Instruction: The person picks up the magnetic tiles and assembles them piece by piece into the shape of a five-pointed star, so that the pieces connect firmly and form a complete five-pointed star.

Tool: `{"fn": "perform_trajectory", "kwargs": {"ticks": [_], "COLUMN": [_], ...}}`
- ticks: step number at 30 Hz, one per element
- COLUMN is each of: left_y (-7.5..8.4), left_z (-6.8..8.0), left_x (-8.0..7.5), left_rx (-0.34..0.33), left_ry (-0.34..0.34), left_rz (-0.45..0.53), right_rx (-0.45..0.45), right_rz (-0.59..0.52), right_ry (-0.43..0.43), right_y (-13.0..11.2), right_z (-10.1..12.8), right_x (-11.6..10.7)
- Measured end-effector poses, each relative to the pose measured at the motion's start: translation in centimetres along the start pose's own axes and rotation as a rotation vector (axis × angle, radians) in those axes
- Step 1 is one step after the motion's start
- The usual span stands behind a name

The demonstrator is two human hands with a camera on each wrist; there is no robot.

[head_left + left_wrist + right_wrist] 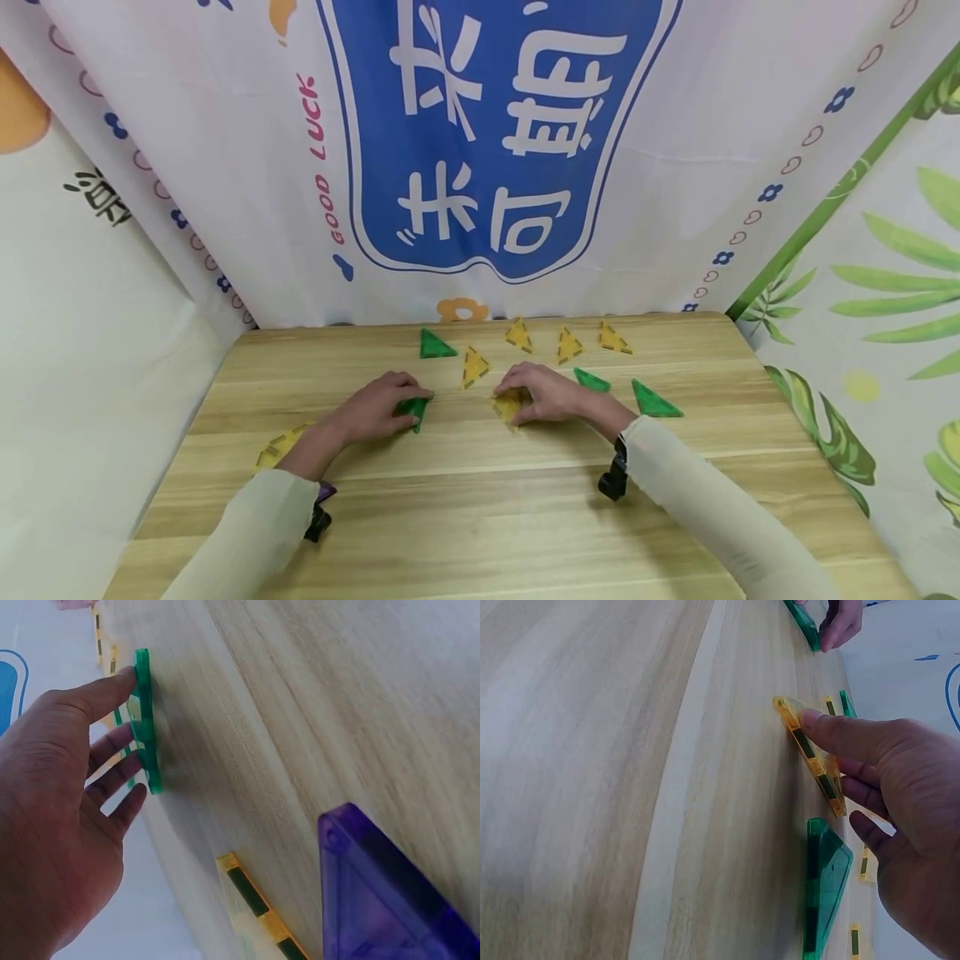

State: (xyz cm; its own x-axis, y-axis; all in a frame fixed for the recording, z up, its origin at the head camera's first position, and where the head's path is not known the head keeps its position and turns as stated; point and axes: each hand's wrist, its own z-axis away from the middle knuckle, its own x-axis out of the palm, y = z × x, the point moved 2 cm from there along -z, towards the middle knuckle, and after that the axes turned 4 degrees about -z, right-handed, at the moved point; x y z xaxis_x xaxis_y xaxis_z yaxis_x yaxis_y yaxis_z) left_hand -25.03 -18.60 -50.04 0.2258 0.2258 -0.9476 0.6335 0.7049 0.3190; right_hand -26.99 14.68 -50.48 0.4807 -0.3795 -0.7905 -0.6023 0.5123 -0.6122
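My left hand [375, 408] holds a green triangular magnetic tile [146, 720] by its edges, thumb on one side and fingers on the other. To the right of it, my right hand [550, 392] pinches a yellow triangular magnetic tile [808, 746], with dark magnet strips along its edge. A gap of bare wood separates the two held tiles. Whether either one touches the tabletop is hard to tell. Beside my right wrist lie two green triangles, one small [592, 380] and one larger [655, 400].
Along the back of the wooden table [480, 525] lie a green triangle [435, 344] and several yellow triangles [568, 345]. Near my left forearm are yellow tile [277, 448] and a purple triangle [367, 892], partly hidden by the arm. A printed cloth [285, 208] hangs behind the table.
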Motion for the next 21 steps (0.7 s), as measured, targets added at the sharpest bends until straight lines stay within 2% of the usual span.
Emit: {"fn": "perform_trajectory", "kwargs": {"ticks": [10,21], "left_y": [0.3,1.1], "left_z": [0.8,1.4], "left_x": [-0.2,-0.1], "left_rx": [-0.033,-0.094], "left_ry": [-0.003,-0.005], "left_rz": [0.015,0.07], "right_rx": [0.038,0.097], "right_rz": [-0.011,-0.033], "right_ry": [0.003,0.085], "right_y": [-0.3,-0.2], "right_z": [-0.2,-0.3], "right_x": [0.3,0.6]}}
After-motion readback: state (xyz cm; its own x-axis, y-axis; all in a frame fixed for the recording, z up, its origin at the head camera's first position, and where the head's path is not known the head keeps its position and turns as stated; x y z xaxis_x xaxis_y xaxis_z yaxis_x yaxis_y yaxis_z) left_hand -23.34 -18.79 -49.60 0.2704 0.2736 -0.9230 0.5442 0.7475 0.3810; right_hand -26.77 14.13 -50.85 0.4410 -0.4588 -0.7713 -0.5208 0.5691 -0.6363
